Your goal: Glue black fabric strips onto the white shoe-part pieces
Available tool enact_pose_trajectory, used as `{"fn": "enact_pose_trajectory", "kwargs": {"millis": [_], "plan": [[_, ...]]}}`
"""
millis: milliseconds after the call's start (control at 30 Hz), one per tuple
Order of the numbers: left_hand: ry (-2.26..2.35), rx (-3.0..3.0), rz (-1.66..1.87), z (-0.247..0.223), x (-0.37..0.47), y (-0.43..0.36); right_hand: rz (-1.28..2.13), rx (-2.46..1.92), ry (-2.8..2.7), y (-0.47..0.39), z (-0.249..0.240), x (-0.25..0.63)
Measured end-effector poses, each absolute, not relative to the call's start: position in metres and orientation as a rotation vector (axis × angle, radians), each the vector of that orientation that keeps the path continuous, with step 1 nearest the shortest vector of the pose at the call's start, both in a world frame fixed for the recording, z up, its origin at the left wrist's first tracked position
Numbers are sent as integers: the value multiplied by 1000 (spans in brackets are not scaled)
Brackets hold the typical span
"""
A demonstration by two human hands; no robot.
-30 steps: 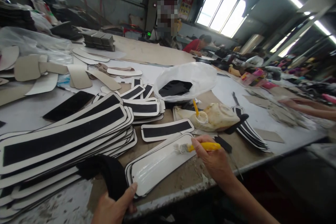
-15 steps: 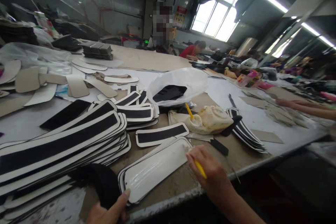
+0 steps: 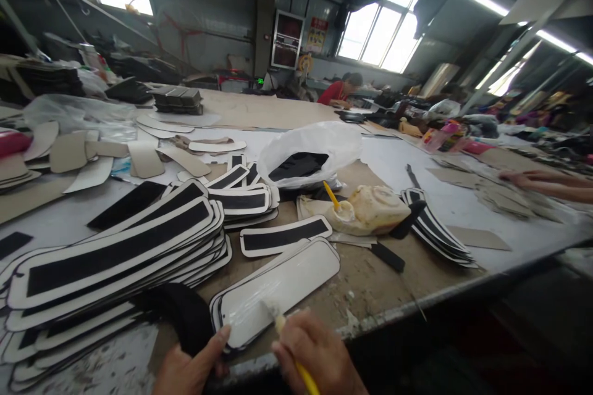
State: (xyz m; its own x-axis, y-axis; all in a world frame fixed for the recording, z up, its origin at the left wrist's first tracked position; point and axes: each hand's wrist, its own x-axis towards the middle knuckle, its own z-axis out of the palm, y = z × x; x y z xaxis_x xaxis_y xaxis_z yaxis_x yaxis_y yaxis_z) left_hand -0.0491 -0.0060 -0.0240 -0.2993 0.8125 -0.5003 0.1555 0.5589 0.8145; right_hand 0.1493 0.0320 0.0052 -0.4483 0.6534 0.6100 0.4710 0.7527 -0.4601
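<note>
My right hand [image 3: 315, 349] grips a glue brush [image 3: 306, 376] with a yellow handle, its pale bristles on the top white panel [image 3: 296, 278] of a small stack. Part of that panel looks wet and shiny. At the panel's near left corner my left hand [image 3: 194, 361] is closed on the edge, thumb on top and the other fingers mostly hidden below. Beyond the stack lies a white panel with a black strip [image 3: 287, 236]. A cut-open plastic jug [image 3: 380, 210] of whitish paste holds a second yellow-handled tool [image 3: 332, 195].
Black-striped panels [image 3: 120, 256] are piled at left, with curved black pieces [image 3: 178, 311] in front. A white plastic bag [image 3: 343, 142] holds black pieces. More striped panels [image 3: 438, 231] lie at right. Another person's arms [image 3: 546, 182] reach over grey pieces; a person in red [image 3: 333, 92] sits farther back.
My right hand has moved the brush left and toward me, from the panel's far right end to nearer my left hand. My left hand stays at the corner.
</note>
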Motion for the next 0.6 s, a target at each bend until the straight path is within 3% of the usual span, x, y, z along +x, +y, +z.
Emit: {"fn": "enact_pose_trajectory", "kwargs": {"millis": [200, 367, 600], "plan": [[1836, 613, 1117, -17, -56, -9, 833, -825, -1644, 32, 33, 135], [1275, 346, 1469, 7, -59, -28, 1155, -992, -1613, 54, 53, 140], [1156, 291, 1424, 23, -26, -54, 1938, -891, -1640, 47, 44, 86]]}}
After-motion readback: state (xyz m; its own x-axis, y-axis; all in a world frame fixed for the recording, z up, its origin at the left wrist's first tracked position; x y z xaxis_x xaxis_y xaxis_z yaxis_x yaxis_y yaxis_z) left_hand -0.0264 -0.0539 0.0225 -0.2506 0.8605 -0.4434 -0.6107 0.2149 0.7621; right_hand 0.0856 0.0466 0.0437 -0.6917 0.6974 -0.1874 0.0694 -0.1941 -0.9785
